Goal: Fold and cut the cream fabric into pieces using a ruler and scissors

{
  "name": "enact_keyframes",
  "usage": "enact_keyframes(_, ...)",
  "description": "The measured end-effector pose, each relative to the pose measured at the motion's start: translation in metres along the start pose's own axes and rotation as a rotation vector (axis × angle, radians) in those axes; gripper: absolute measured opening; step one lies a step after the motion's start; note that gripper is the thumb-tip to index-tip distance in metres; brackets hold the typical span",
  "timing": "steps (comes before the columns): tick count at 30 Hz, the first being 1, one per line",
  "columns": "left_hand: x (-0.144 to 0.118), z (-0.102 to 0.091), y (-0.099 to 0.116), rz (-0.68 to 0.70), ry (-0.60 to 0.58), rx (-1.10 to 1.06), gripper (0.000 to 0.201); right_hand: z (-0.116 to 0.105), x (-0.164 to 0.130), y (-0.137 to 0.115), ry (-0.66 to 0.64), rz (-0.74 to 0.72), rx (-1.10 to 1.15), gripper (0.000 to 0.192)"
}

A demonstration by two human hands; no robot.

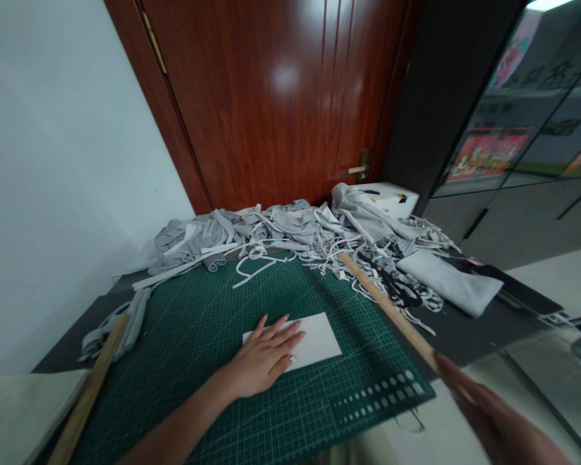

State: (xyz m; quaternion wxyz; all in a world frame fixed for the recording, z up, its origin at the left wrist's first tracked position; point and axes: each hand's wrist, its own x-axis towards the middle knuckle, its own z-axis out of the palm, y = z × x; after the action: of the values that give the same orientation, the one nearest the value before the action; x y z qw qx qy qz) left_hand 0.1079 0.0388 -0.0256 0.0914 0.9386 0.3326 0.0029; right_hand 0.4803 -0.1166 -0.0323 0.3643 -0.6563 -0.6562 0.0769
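Observation:
My left hand lies flat, fingers spread, on the left end of a white rectangular piece of fabric. The piece rests on a green gridded cutting mat. My right hand, blurred at the lower right, grips the near end of a long wooden ruler. The ruler runs diagonally from the hand up along the mat's right edge into the scrap pile.
A heap of grey and white fabric scraps fills the back of the dark table. A folded grey cloth lies at the right. A second wooden ruler and a pale board sit at the left. A wooden door stands behind.

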Motion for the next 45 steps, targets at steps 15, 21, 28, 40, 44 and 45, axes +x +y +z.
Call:
enact_keyframes(15,0.000,0.003,0.001,0.003,0.064,0.119,0.058,0.151,-0.006,-0.128,-0.093,-0.131,-0.372,0.031)
enact_keyframes(21,0.001,0.004,-0.002,0.022,0.042,0.123,0.054,0.145,0.014,-0.128,-0.190,-0.336,-0.072,0.049)
enact_keyframes(28,0.001,0.005,-0.004,0.033,0.065,0.116,0.054,0.140,0.024,-0.123,-0.302,-0.286,-0.033,0.057)
enact_keyframes(40,0.002,0.002,-0.003,0.024,0.049,0.113,0.053,0.116,0.033,-0.099,-0.355,-0.339,-0.078,0.063)
enact_keyframes(44,0.003,0.000,-0.002,0.024,0.034,0.118,0.053,0.112,0.034,-0.093,-0.367,-0.335,-0.095,0.065)
enact_keyframes(45,0.003,-0.001,-0.002,0.022,0.032,0.120,0.053,0.111,0.035,-0.093,-0.368,-0.329,-0.096,0.064)
